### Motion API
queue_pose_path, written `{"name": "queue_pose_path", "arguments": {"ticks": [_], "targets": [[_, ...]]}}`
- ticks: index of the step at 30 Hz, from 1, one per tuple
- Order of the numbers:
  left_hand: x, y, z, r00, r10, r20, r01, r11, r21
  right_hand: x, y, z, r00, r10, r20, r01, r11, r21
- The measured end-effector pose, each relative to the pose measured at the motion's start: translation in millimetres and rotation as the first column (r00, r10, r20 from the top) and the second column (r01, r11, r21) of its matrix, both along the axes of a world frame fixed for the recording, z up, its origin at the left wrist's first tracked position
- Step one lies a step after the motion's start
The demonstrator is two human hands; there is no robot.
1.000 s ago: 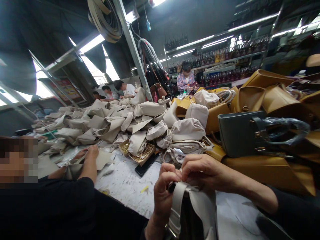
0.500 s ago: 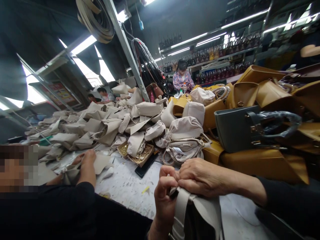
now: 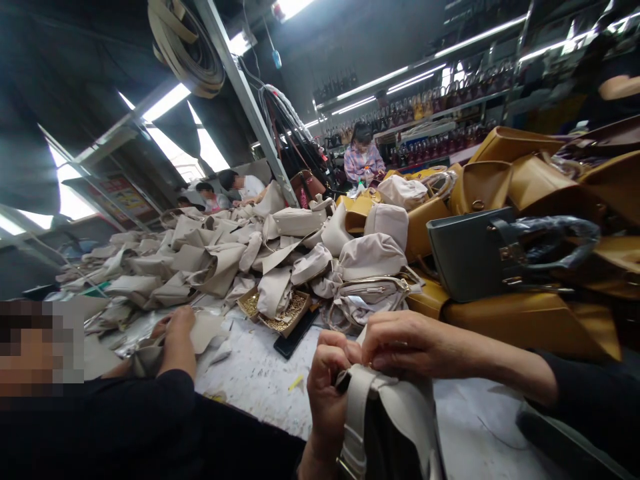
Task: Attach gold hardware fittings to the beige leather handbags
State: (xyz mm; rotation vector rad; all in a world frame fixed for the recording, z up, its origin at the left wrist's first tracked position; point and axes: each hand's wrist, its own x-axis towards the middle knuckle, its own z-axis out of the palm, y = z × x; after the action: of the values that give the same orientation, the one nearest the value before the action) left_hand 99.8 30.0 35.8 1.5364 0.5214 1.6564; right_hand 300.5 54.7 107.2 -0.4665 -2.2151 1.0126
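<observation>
A light beige handbag (image 3: 400,420) with a strap and a metal buckle stands at the front edge of the white table, its dark inner side toward me. My left hand (image 3: 327,393) is closed around the upper left corner of this handbag, beside the strap. Over the top edge, my right hand (image 3: 405,340) pinches the bag material, fingertips close to those of my left hand. Whatever small part lies between the fingertips is hidden. Behind the hands sits a beige bag with an open zipper (image 3: 373,287).
A box of gold-coloured metal pieces (image 3: 295,313) and a dark phone-like slab (image 3: 295,333) lie ahead. Beige bag parts (image 3: 200,267) are heaped leftward, mustard bags (image 3: 530,327) and a dark green handbag (image 3: 470,253) rightward. A co-worker's arm (image 3: 177,340) is at left.
My right hand has shifted slightly right, and its fingers have changed from lying over my left hand to pinching the bag's edge. My left hand keeps its grip.
</observation>
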Motion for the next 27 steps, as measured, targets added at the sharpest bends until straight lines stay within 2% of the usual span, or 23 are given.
{"name": "queue_pose_path", "arguments": {"ticks": [4, 9, 15, 18, 22, 27], "targets": [[-0.4, -0.9, 0.8, 1.0, -0.009, -0.013, 0.009, 1.0, 0.003, 1.5, 0.7, 1.6, 1.0, 0.027, -0.006, -0.027, 0.999, 0.036], [-1.8, -2.0, 1.0, 0.995, 0.038, -0.088, -0.037, 0.999, 0.014, -2.9, -0.5, 12.4, 0.992, 0.045, 0.121, -0.056, 0.995, 0.088], [-0.7, -3.2, -2.6, 0.991, 0.065, -0.114, -0.06, 0.997, 0.054, -17.1, 0.1, 5.9, 0.973, -0.003, 0.232, -0.019, 0.996, 0.093], [-2.3, -2.3, -2.0, 0.992, 0.063, -0.112, -0.06, 0.998, 0.031, -14.7, 0.4, 7.3, 0.981, -0.051, 0.188, 0.038, 0.997, 0.071], [-4.9, 0.4, -0.2, 0.997, 0.038, -0.064, -0.038, 0.999, 0.003, -5.0, 0.9, 12.5, 0.995, -0.014, 0.101, 0.012, 1.0, 0.027], [-4.1, 3.4, -1.0, 0.999, -0.001, -0.032, 0.002, 1.0, 0.024, -1.4, -1.9, 9.5, 0.983, -0.022, 0.18, -0.007, 0.988, 0.156]]}}
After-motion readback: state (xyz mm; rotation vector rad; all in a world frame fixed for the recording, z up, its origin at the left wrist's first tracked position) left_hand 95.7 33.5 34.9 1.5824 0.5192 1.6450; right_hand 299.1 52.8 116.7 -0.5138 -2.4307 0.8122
